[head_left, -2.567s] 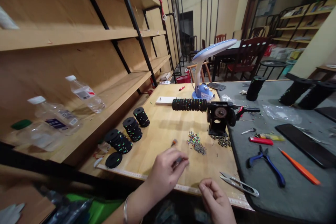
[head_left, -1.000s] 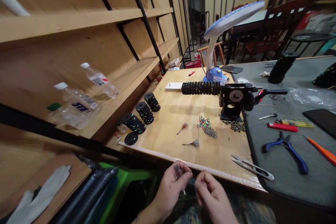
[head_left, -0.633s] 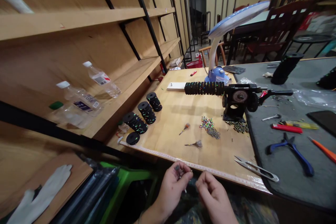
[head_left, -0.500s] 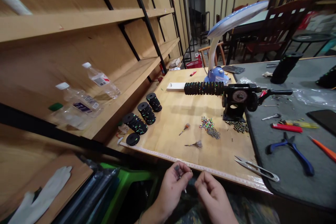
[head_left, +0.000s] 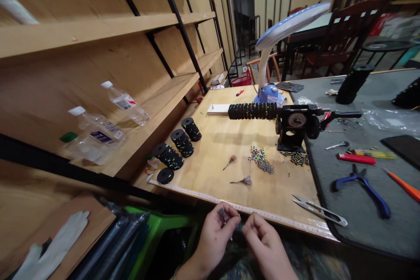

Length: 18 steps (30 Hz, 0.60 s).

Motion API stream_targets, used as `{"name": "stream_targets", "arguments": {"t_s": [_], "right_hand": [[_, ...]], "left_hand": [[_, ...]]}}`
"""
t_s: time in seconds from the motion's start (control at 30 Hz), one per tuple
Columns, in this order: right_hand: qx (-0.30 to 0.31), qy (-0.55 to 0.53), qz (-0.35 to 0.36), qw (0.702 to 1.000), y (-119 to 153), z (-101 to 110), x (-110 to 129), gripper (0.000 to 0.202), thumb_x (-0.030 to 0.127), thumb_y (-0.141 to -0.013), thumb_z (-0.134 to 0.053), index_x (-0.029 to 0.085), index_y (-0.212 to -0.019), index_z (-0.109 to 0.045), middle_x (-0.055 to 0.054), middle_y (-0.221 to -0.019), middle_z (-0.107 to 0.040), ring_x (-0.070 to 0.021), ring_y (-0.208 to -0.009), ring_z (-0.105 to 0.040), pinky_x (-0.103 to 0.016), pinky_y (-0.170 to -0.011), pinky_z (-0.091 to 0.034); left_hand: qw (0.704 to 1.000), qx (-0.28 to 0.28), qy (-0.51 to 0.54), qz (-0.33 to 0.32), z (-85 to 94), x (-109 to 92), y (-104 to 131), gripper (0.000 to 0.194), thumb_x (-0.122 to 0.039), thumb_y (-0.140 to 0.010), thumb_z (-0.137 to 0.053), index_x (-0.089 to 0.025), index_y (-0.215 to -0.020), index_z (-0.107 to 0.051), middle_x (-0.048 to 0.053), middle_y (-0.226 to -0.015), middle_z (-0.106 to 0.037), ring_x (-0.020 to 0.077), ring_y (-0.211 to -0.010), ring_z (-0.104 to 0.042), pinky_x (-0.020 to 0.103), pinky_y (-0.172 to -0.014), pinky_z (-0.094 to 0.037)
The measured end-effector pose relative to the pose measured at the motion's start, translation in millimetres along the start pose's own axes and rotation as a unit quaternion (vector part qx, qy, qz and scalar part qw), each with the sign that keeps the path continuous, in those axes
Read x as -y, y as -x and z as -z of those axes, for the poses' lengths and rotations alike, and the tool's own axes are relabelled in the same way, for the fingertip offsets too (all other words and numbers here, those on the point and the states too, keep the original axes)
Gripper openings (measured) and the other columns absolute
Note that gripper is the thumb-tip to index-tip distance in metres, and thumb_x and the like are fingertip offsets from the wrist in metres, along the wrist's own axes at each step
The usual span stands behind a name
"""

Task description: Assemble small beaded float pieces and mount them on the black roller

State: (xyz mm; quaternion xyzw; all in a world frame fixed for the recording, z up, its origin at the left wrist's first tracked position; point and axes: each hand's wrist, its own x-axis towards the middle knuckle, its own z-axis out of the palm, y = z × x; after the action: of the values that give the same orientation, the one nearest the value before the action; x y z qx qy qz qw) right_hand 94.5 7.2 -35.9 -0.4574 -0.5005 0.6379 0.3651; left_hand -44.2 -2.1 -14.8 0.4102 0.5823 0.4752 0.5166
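My left hand is closed at the table's front edge, with a small dark grey tuft showing among its curled fingers. A thin pale tip pokes out below the thumb. Just to the right, my right hand pinches thumb against forefinger; whatever is between them is too small to make out. The fingertips of both hands face each other across a narrow gap. Beyond them on the table lie a grey tufted piece and an orange-tipped one, each with a thin stem.
A measuring tape runs along the table edge. Thread snips, blue-handled pliers and a red lighter lie rightward. Small beads sit before a black winding device. Black spools stand left, by bottles on a shelf.
The view has shifted very slightly. Both hands stay in nearly the same place and pose, and the things on the table have not been moved.
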Motion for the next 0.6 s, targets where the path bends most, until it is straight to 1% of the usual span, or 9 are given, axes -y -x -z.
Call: {"name": "stream_targets", "arguments": {"t_s": [0.1,0.17,0.27,0.33,0.47,0.6], "right_hand": [[-0.006,-0.006,0.000,1.000,0.4,-0.4,2.0,0.028,0.043,-0.079,-0.054,0.022,-0.063,-0.043,0.007,-0.058,-0.037,-0.0119,-0.055,-0.033,-0.025,-0.052,-0.030],[-0.008,-0.012,-0.002,1.000,1.0,-0.6,4.0,0.028,0.042,-0.079,-0.054,0.022,-0.063,-0.043,0.007,-0.058,-0.037,-0.0118,-0.054,-0.032,-0.024,-0.051,-0.030],[-0.004,-0.023,-0.001,1.000,1.1,-0.3,5.8,0.029,0.043,-0.079,-0.055,0.022,-0.063,-0.043,0.007,-0.057,-0.036,-0.0114,-0.053,-0.031,-0.024,-0.050,-0.029],[0.000,-0.026,0.001,1.000,0.4,0.4,4.9,0.029,0.043,-0.079,-0.055,0.022,-0.064,-0.043,0.008,-0.058,-0.035,-0.0112,-0.053,-0.031,-0.024,-0.050,-0.028],[0.013,-0.029,0.013,0.999,-1.9,3.0,-0.9,0.029,0.044,-0.083,-0.055,0.021,-0.067,-0.046,0.007,-0.060,-0.037,-0.0108,-0.053,-0.032,-0.023,-0.049,-0.028],[0.018,0.003,0.033,0.999,-2.9,6.8,-4.0,0.028,0.045,-0.087,-0.053,0.020,-0.075,-0.052,0.008,-0.058,-0.038,-0.0107,-0.052,-0.034,-0.022,-0.049,-0.029]], "left_hand": [[1.000,0.002,-0.011,-0.008,0.4,0.0,1.3,0.019,-0.031,-0.078,-0.068,-0.015,-0.074,-0.058,-0.003,-0.064,-0.051,0.0090,-0.055,-0.042,0.020,-0.051,-0.036],[0.999,0.001,-0.026,-0.022,0.4,0.8,2.4,0.017,-0.029,-0.079,-0.067,-0.015,-0.075,-0.058,-0.002,-0.065,-0.053,0.0101,-0.058,-0.045,0.020,-0.055,-0.039],[0.996,-0.006,-0.065,-0.063,0.4,2.6,3.9,0.011,-0.025,-0.081,-0.064,-0.016,-0.076,-0.059,0.001,-0.070,-0.058,0.0134,-0.066,-0.053,0.023,-0.063,-0.044],[0.990,-0.007,-0.107,-0.092,1.1,4.0,5.0,0.008,-0.022,-0.083,-0.061,-0.016,-0.077,-0.059,0.002,-0.071,-0.060,0.0146,-0.068,-0.056,0.024,-0.065,-0.045],[0.966,0.001,-0.205,-0.156,5.5,5.7,7.0,0.004,-0.019,-0.085,-0.057,-0.018,-0.082,-0.059,0.001,-0.071,-0.062,0.0132,-0.061,-0.057,0.022,-0.060,-0.044],[0.936,0.022,-0.275,-0.218,10.9,4.2,7.0,0.007,-0.016,-0.086,-0.055,-0.019,-0.083,-0.060,0.001,-0.071,-0.063,0.0133,-0.062,-0.058,0.021,-0.060,-0.044]]}}
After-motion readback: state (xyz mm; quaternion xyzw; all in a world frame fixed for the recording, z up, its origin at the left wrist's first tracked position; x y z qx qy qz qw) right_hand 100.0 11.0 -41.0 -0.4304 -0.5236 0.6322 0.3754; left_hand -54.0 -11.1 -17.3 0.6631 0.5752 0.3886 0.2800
